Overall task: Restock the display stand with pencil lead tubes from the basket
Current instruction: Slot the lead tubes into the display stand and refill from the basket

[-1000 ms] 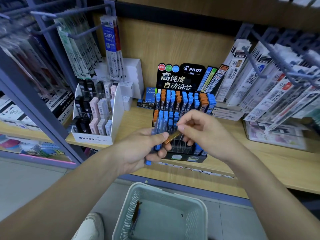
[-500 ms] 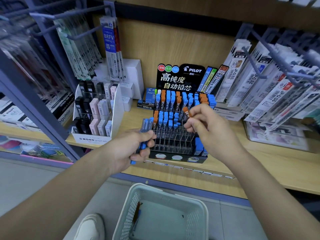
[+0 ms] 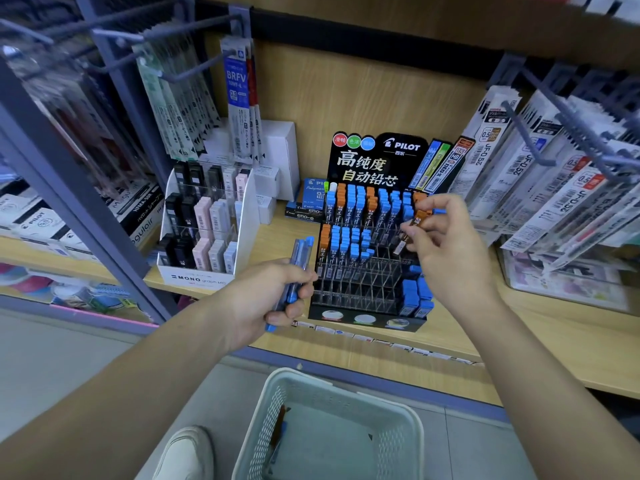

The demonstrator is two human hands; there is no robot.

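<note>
The step in hand looks like slotting. The right hand (image 3: pixel 450 258) is pinching 1 orange-capped lead tube (image 3: pixel 416 221) between thumb and fingertips, holding it tilted over the right side of the Pilot display stand (image 3: pixel 367 320), close to the orange caps at the stand's back right corner. The left hand (image 3: pixel 263 299) is gripping a bundle of blue-capped lead tubes (image 3: pixel 302 258), fingers curled round them, just beside the stand's left edge. The stand is sitting near the front edge of the wooden shelf (image 3: pixel 519 334), and its front rows are mostly showing empty slots. The white basket (image 3: pixel 346 382) is waiting on the floor below, with at least 2 tubes (image 3: pixel 278 427) lying by its left wall. The next move is probably calling for righting the orange tube and lowering it into a free slot beside its own colour, without tipping the neighbours.
</note>
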